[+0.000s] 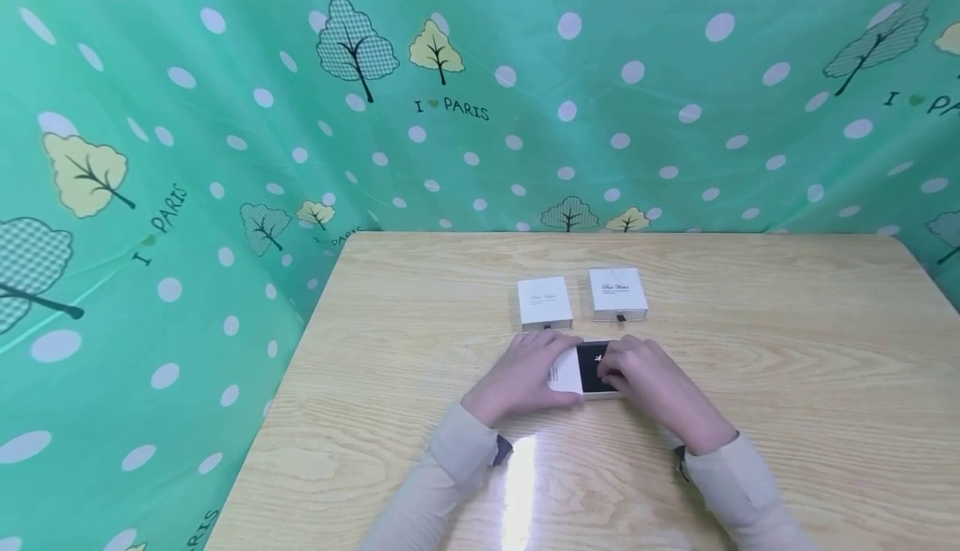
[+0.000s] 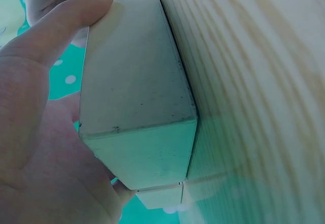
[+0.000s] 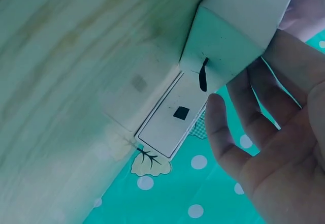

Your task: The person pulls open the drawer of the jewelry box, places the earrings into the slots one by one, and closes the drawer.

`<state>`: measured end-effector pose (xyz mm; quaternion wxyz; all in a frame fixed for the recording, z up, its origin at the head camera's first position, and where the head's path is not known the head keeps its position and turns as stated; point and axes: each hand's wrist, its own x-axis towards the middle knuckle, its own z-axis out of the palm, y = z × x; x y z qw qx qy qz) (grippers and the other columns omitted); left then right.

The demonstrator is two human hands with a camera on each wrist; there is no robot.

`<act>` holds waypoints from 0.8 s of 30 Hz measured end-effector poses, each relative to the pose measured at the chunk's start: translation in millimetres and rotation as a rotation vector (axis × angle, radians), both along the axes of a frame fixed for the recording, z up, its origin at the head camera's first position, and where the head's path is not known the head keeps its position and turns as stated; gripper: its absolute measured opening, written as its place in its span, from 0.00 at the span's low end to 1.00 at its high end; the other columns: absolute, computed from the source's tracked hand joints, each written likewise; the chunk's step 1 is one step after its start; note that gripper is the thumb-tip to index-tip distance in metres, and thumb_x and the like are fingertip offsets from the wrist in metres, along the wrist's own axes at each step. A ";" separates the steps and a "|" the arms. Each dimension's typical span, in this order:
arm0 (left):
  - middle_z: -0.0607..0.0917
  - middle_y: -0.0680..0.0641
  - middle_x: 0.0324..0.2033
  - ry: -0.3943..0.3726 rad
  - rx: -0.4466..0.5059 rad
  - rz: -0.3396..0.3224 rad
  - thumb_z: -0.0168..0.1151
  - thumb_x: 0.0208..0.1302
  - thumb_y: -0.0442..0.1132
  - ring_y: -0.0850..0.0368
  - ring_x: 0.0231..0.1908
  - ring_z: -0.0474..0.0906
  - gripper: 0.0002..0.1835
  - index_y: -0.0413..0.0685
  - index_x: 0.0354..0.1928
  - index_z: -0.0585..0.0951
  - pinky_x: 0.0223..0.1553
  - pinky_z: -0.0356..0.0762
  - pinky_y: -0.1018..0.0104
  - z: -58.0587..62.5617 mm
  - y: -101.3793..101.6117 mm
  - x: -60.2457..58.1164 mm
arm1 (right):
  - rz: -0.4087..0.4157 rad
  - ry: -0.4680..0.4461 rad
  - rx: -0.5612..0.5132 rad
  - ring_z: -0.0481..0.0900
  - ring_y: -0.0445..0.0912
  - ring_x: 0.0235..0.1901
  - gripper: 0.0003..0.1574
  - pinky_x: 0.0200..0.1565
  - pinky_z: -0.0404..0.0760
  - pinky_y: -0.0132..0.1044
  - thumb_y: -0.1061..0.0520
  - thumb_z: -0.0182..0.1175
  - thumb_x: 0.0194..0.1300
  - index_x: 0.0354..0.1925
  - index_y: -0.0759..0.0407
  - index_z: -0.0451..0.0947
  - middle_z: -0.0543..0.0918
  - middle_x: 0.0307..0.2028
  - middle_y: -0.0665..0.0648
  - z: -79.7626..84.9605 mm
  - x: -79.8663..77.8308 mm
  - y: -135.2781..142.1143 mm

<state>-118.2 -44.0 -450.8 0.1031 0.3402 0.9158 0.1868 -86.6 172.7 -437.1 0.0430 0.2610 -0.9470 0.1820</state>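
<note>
Between my hands lies a small white drawer-style gift box [image 1: 567, 373], its drawer pulled partway out to the right, showing a black lining [image 1: 590, 376]. A tiny shiny star-like piece [image 1: 599, 358] sits on that lining; its kind is too small to tell. My left hand [image 1: 528, 374] grips the box's white sleeve [image 2: 137, 71], thumb on the near side and fingers on the far side. Over the drawer's right part bends my right hand [image 1: 641, 372], fingertips down at the lining. What they touch is hidden. A black pull tab [image 3: 203, 75] hangs from the drawer's end.
Behind the hands stand two closed white gift boxes, the left one [image 1: 543, 301] and the right one [image 1: 617, 291], each with printed lettering and a dark tab. All rest on a wooden table [image 1: 787, 326]. Green dotted cloth [image 1: 525, 167] hangs behind it and on the left.
</note>
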 end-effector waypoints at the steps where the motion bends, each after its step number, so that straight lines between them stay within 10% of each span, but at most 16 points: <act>1: 0.72 0.53 0.66 -0.003 -0.002 0.002 0.69 0.55 0.64 0.55 0.66 0.66 0.44 0.60 0.73 0.66 0.70 0.61 0.57 -0.2 0.2 0.1 | 0.000 0.002 0.000 0.81 0.44 0.33 0.09 0.39 0.84 0.41 0.67 0.74 0.50 0.28 0.55 0.87 0.85 0.29 0.49 0.3 0.4 0.6; 10: 0.70 0.52 0.69 -0.018 -0.018 0.006 0.69 0.54 0.64 0.53 0.70 0.63 0.45 0.61 0.73 0.65 0.73 0.57 0.55 0.1 1.9 0.4 | -0.108 0.084 -0.053 0.83 0.49 0.36 0.15 0.40 0.85 0.45 0.65 0.72 0.54 0.42 0.62 0.84 0.85 0.37 0.57 3.2 3.6 11.6; 24: 0.70 0.52 0.69 -0.022 -0.011 0.017 0.69 0.55 0.64 0.53 0.70 0.63 0.45 0.61 0.73 0.65 0.73 0.57 0.54 0.4 0.2 0.9 | -0.198 -0.068 -0.042 0.85 0.53 0.38 0.16 0.42 0.85 0.50 0.64 0.66 0.60 0.48 0.66 0.81 0.86 0.40 0.61 3.3 4.1 25.1</act>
